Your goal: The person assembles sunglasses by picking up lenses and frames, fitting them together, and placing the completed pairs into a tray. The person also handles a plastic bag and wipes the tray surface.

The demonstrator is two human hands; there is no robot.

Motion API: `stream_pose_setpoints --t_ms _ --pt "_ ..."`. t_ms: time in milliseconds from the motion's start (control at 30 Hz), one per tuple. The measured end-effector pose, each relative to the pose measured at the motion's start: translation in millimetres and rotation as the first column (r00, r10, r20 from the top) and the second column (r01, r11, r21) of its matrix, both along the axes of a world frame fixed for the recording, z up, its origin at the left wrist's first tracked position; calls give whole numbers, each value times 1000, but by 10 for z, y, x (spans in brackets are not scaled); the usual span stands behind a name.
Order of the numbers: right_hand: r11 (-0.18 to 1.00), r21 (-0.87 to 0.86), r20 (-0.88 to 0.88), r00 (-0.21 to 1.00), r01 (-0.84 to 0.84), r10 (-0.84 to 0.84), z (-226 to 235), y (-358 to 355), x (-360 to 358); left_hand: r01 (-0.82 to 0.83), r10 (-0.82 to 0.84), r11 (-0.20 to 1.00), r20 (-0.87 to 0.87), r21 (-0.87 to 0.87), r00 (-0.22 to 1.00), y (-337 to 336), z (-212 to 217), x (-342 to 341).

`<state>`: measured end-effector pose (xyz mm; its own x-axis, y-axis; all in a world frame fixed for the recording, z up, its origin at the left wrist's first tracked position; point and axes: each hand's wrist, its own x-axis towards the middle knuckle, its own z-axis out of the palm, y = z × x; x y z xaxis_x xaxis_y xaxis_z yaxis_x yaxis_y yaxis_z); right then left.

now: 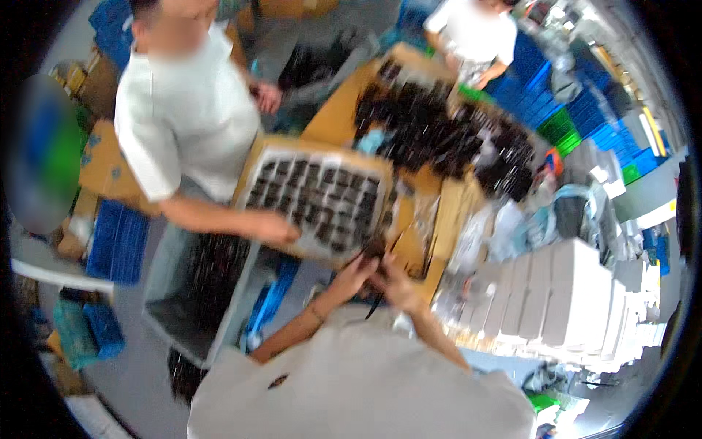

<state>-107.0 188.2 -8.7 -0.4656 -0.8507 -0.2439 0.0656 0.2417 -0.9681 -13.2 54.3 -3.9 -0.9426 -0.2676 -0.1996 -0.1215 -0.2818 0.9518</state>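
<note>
My left hand [352, 281] and my right hand [398, 285] are close together in front of my chest, at the near right corner of a shallow box. Between their fingers is a small dark piece [374, 250], too blurred to name; both hands appear closed on it. A thin dark strip [374, 304] hangs just below them. The box [254, 155] is brown-edged with a pale lining, and rows of small black pieces [311, 192] lie in it. A co-worker's hand [278, 227] reaches over its left side.
A heap of glossy dark pieces [424, 128] covers the table beyond the box. White cartons [545, 293] are stacked at right. A grey bin [172, 293] stands at left, near a blue crate [117, 241]. Another person [475, 33] is at the far side.
</note>
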Motion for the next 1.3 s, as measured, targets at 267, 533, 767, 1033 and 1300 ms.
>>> stream_pose_setpoints --t_ms 267,533,767,1033,1300 --pt "609 -74 303 599 790 -741 -654 294 -944 181 -168 972 95 -150 981 287 -462 189" --pt "489 263 -486 553 831 -677 -1266 505 -1575 445 -402 875 228 -190 887 531 -318 -84" --pt "59 -323 -523 -126 945 -843 -585 614 -2972 495 -468 862 204 -111 860 672 -335 -497" --pt "-133 506 -752 360 852 -552 -700 1547 -4555 455 -433 888 219 -62 875 703 -223 -881" --pt "-46 994 -101 994 100 -31 -886 1708 -3980 397 -399 916 207 55 893 570 -95 -1393"
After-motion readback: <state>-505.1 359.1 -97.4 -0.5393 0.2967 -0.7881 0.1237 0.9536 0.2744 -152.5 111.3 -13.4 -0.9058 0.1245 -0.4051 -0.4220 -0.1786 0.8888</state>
